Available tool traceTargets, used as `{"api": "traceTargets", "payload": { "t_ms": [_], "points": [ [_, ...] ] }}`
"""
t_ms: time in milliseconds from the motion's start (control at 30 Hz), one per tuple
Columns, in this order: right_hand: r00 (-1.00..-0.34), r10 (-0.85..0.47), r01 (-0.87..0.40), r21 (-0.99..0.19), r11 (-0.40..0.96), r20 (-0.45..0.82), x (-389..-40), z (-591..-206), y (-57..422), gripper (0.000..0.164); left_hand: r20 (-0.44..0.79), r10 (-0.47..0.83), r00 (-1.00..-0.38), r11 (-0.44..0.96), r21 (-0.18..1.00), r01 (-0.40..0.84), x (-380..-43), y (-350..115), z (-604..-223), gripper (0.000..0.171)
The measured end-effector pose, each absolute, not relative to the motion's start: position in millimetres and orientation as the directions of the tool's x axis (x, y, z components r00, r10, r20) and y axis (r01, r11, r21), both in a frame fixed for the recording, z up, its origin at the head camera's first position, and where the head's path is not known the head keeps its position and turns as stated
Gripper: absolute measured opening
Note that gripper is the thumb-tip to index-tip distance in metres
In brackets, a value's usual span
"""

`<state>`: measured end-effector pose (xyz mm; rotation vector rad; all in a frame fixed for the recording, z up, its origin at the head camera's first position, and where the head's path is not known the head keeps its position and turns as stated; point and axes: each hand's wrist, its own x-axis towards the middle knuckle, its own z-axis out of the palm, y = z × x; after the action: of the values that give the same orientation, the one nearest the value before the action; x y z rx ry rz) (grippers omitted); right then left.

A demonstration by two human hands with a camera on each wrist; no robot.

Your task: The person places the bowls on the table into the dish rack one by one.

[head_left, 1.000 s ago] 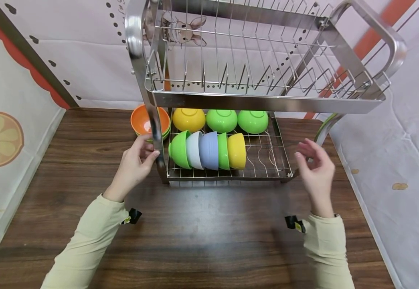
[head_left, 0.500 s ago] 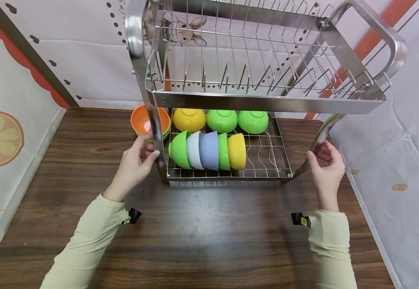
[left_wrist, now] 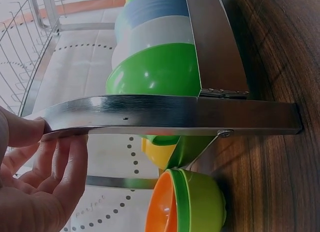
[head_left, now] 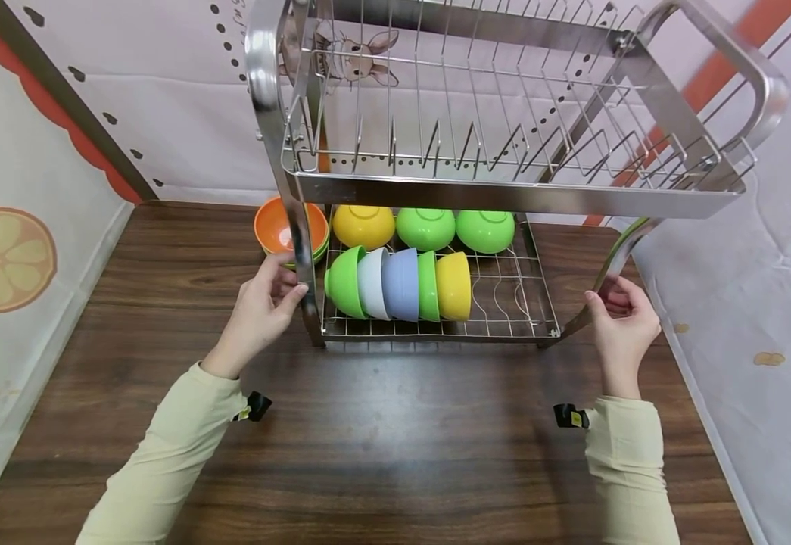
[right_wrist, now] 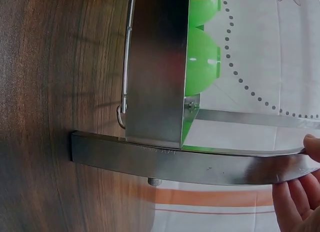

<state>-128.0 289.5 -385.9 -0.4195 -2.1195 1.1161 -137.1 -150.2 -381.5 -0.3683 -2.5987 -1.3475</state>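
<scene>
A two-tier metal dish rack (head_left: 518, 198) stands on the wooden table. My left hand (head_left: 255, 318) pinches its left front leg between thumb and fingers, which the left wrist view shows closely. On the other side, my right hand (head_left: 623, 329) grips the curved right front leg (right_wrist: 215, 167). Between the hands, the lower tier holds a sideways row of nested bowls: a green bowl (head_left: 345, 284), a white one, a blue bowl (head_left: 402, 285), another green one and a yellow bowl (head_left: 454, 286). Behind them, a yellow bowl (head_left: 363, 226) and two green bowls (head_left: 486, 231) sit upside down.
An orange bowl (head_left: 275, 227), stacked in green ones, stands on the table just outside the rack's left leg. The upper tier has upright wire dividers (head_left: 466, 144). Printed cloth walls (head_left: 211, 144) rise behind and at both sides. The wooden tabletop (head_left: 395, 431) extends in front.
My right hand has moved right, from beside the right leg onto it, and now grips it. The left hand keeps its hold on the left leg. The head view has shifted slightly.
</scene>
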Motion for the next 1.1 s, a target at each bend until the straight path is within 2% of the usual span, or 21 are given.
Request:
{"api": "traceTargets", "payload": {
  "t_ms": [300,633,867,1100],
  "points": [
    [-0.708,0.561,-0.027,-0.81,0.585,0.429,-129.4,-386.9,292.9,0.03,0.245,0.166,-0.955,0.561,0.773,0.296,-138.8,-151.6,-372.5,0.035],
    [-0.712,0.557,-0.018,-0.805,0.593,0.427,-127.6,-387.3,293.8,0.029,0.205,0.282,-0.937,0.588,0.736,0.337,-147.1,-164.8,-351.9,0.04],
    [-0.714,0.561,-0.008,-0.806,0.591,0.419,-127.3,-387.1,292.9,0.029,0.196,0.152,-0.969,0.691,0.68,0.246,-184.3,-182.9,-339.3,0.038],
    [-0.716,0.562,-0.004,-0.809,0.588,0.413,-126.5,-387.1,292.6,0.03,0.11,0.069,-0.992,0.778,0.616,0.122,-227.0,-200.7,-354.7,0.048]
  ]
}}
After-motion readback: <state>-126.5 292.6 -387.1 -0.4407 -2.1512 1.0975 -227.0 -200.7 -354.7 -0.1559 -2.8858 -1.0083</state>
